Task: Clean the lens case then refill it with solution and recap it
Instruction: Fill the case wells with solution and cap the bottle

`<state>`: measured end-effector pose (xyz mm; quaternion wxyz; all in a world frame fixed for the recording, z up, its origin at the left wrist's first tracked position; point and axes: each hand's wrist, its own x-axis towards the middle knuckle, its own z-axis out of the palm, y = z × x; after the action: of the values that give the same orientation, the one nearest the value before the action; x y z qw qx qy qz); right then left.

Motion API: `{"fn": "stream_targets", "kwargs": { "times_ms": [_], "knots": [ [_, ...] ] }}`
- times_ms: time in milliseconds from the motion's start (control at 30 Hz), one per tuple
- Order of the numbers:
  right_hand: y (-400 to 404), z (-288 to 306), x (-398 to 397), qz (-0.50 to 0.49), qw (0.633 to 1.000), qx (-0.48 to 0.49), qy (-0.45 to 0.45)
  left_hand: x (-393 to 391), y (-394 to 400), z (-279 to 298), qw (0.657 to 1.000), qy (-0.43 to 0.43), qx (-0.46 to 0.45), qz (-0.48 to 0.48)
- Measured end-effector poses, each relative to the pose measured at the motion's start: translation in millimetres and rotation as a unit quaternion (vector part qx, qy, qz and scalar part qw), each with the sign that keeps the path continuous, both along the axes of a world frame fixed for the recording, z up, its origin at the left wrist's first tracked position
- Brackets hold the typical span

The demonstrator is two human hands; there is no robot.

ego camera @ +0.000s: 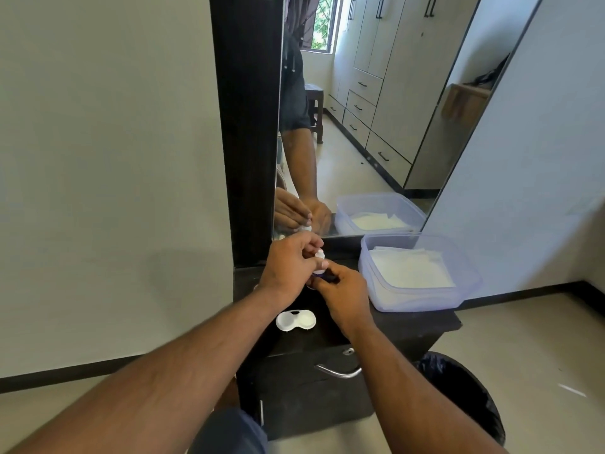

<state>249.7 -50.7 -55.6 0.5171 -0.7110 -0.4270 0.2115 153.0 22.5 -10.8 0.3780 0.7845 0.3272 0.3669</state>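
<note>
- The left hand reaches forward from the lower left, forearm stretched out over the dark dresser top; its back faces up and its fingers curl down around the white cap of a small bottle, pinching the cap near the tip
- The right hand comes in from the lower right, wrist bent slightly inward; its fingers wrap the lower, bluish part of the bottle, and its thumb lies toward the left hand's fingertips; the two hands touch around the bottle
- The bottle stands roughly upright between the hands, just behind the lens case; most of its body is hidden by fingers
- The lens case lies open on the dresser top, nearer the camera than the hands; both white wells face up, uncapped; no hand touches it
- A clear plastic tub holding white tissues sits to the right of the lens case, against the mirror
- A black-lined bin stands on the floor, lower right of the lens case
</note>
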Motion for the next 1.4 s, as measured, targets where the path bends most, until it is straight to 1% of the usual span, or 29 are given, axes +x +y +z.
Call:
{"fn": "stream_targets", "kwargs": {
  "times_ms": [100, 167, 333, 400, 500, 533, 633, 667, 700, 833, 900, 967, 1000, 1100, 1200, 1267, 1333, 1400],
  "knots": [
    [0.1, -1.4, -0.9, -0.015, 1.000, -0.018, -0.001, 1.4, -2.1, -4.4, 0.999, 0.007, 0.032, 0.014],
    [0.2, -3.1, 0.0, -0.028, 0.999, -0.031, 0.000, 3.0, -3.6, -7.3, 0.999, 0.009, 0.033, 0.011],
    [0.9, -2.1, 0.4, -0.019, 0.999, -0.026, 0.002, 0.6, -3.7, -9.6, 0.998, -0.012, -0.045, -0.053],
    [-0.1, -1.8, -0.5, -0.013, 1.000, -0.019, 0.005, -3.6, -4.8, -11.7, 0.999, -0.022, -0.038, -0.026],
    [-0.1, -1.6, -0.8, -0.011, 1.000, -0.012, 0.011, -8.8, -6.0, -10.9, 0.996, -0.061, 0.000, 0.062],
    [0.0, -1.1, -0.9, -0.013, 1.000, -0.014, 0.008, -9.3, -5.1, -10.7, 0.996, -0.064, 0.002, 0.062],
    [-0.3, -1.5, -1.5, -0.017, 1.000, -0.015, 0.007, -7.3, -0.8, -12.2, 0.999, -0.028, -0.015, -0.038],
    [-0.5, -1.2, -1.6, -0.018, 1.000, -0.016, 0.004, -6.6, -0.7, -12.4, 0.998, -0.015, -0.018, -0.062],
    [-0.7, -0.8, -1.6, -0.020, 1.000, -0.015, 0.002, -6.0, -1.3, -12.3, 0.998, -0.010, -0.013, -0.064],
    [-0.2, 2.2, -3.0, -0.022, 0.999, -0.031, 0.000, -6.7, -1.4, -10.1, 0.998, -0.037, 0.043, 0.019],
    [0.8, 1.4, -4.6, -0.021, 0.999, -0.032, 0.001, -8.2, 0.4, -9.5, 0.999, -0.029, 0.039, -0.004],
    [0.7, 0.6, -5.3, -0.018, 0.999, -0.026, 0.004, -8.1, 2.4, -10.7, 0.999, -0.010, 0.013, -0.038],
    [0.8, 0.0, -5.3, -0.017, 1.000, -0.024, 0.007, -8.0, 3.4, -10.7, 0.999, -0.006, 0.005, -0.039],
    [1.5, 1.1, -6.5, -0.021, 0.999, -0.025, 0.009, -5.4, 4.2, -4.5, 0.999, -0.034, -0.002, 0.004],
    [2.3, 3.0, -8.7, -0.018, 0.999, -0.027, 0.017, -4.9, 5.6, 13.8, 0.997, -0.071, 0.016, 0.024],
    [2.3, 2.6, -8.3, -0.028, 0.999, -0.032, 0.019, -9.1, 9.2, 19.4, 0.997, -0.058, 0.042, 0.024],
    [0.4, 2.1, -5.3, -0.046, 0.998, -0.027, 0.026, -19.3, 12.4, 15.2, 0.998, -0.014, 0.047, 0.026],
    [-1.2, 2.9, -3.5, -0.059, 0.997, -0.025, 0.031, -33.3, 14.9, 4.3, 0.998, 0.036, 0.033, 0.030]
  ]
}}
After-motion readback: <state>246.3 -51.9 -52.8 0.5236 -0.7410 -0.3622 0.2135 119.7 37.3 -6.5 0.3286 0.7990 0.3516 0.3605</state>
